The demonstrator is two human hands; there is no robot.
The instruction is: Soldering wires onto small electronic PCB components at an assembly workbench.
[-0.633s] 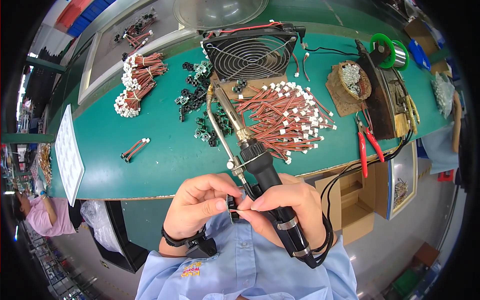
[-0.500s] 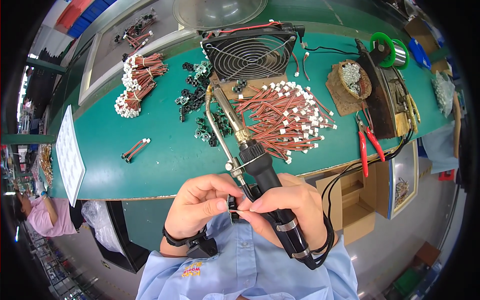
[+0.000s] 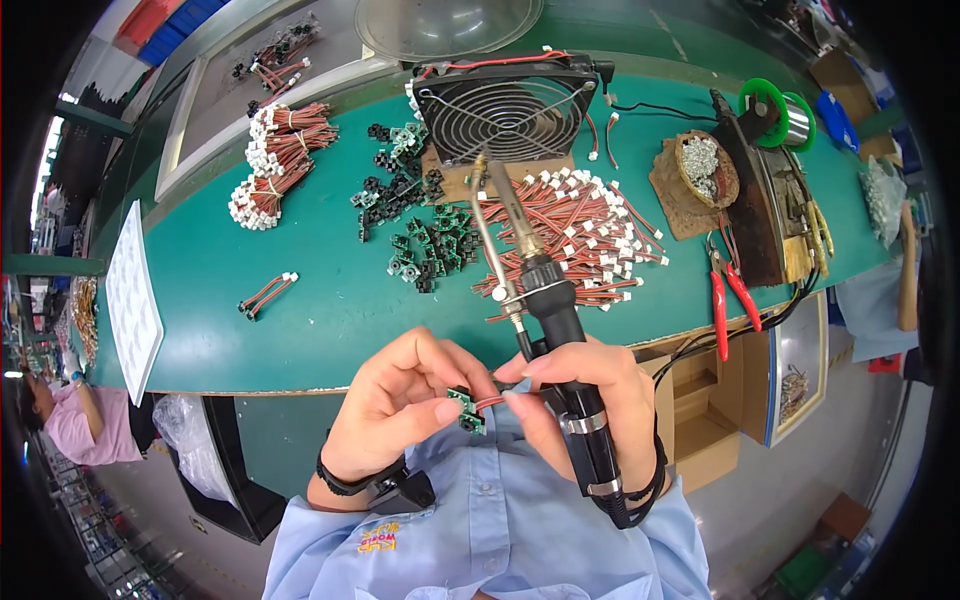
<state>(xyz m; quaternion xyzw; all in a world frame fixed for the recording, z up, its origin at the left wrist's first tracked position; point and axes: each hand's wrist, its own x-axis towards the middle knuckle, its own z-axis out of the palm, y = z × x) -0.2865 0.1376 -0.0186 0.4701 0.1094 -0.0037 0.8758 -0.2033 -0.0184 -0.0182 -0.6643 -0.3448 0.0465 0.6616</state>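
Note:
Between the thumb and fingers of my left hand [image 3: 385, 415] is a small green circuit board [image 3: 470, 412] with black parts. My right hand [image 3: 605, 405] grips a black soldering iron [image 3: 548, 300] with a thin metal feed tube along its side. The same hand's thumb and fingertip pinch a short red wire [image 3: 490, 402] whose end meets the board; whether it is joined there I cannot tell. The iron's tip points away from me, above the table near the fan. Beyond my hands lie loose green boards [image 3: 435, 245] and a heap of red-and-black wires with white connectors [image 3: 580, 235].
A black fan [image 3: 505, 115] stands at the back. Bundled wires [image 3: 285, 150] and one wired board [image 3: 265, 298] lie left, near a white tray [image 3: 135, 305]. Red-handled pliers [image 3: 730, 295], a round container [image 3: 705, 170] and a green solder spool [image 3: 775, 115] are right.
The soldering iron's tip has swung right, from the loose boards to in front of the fan. In my left fingers the board has turned, showing its green face.

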